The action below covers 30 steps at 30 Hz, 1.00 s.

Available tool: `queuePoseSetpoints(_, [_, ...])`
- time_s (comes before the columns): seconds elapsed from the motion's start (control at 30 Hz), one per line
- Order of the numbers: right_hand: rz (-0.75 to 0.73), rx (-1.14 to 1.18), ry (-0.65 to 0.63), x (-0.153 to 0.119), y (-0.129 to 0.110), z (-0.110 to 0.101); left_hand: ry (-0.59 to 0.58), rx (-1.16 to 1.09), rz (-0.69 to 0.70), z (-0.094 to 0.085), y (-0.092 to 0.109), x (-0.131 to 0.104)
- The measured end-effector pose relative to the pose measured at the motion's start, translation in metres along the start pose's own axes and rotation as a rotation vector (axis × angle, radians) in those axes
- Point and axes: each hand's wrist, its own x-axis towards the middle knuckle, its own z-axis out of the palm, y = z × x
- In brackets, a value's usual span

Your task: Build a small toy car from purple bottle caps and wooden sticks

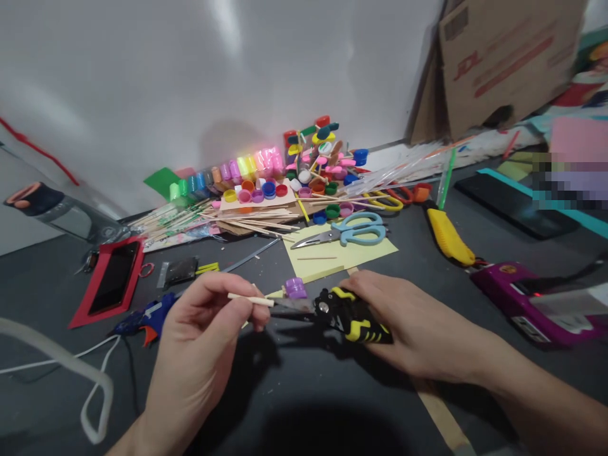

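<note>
Pale stick, short and thin, lies roughly level above the dark tabletop, low in the middle of the view. Left hand: thumb and index finger pinched on it, one end poking out past the fingers to the left, the other pointing right, at the blade tips of the black-and-yellow cutters. Tip and blades appear to meet; cannot tell whether the blades bite. Right hand: wrapped about the cutter handles, back of the hand up, blades aimed left. Hands apart, tool and stick bridging the gap.

Just beyond the blades, a small purple cap. Behind it, a yellow sheet bearing light-blue scissors and one thin stick lying loose. Farther back, a heap of wooden sticks, with coloured caps above and a row of bright small tubes near the pale wall.

Left side: blue glue gun near the left hand; phone on red paper; clear bottle, tilted in view. Right side: yellow knife, purple device beside it, cardboard behind.
</note>
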Motion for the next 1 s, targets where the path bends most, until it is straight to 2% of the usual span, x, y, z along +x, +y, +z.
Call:
queuePoseSetpoints(0.13, [-0.041, 0.113, 0.203, -0.001, -0.004, 0.007, -0.067, -0.137, -0.151, 0.005, -0.007, 0.001])
queuePoseSetpoints(0.3, [-0.131, 0.104, 0.295, -0.004, -0.009, 0.012, -0.057, -0.124, -0.197, 0.008, -0.013, -0.002])
queuePoseSetpoints(0.63, [-0.183, 0.032, 0.331, -0.005, -0.008, 0.013, -0.079, -0.118, -0.241, 0.007, -0.016, -0.004])
queuePoseSetpoints(0.8, [-0.175, -0.004, 0.332, -0.005, -0.009, 0.013, -0.151, -0.170, -0.336, 0.008, -0.019, -0.003])
queuePoseSetpoints(1.0, [-0.190, 0.006, 0.321, -0.006, -0.010, 0.012, -0.208, -0.210, -0.359, 0.006, -0.021, -0.004])
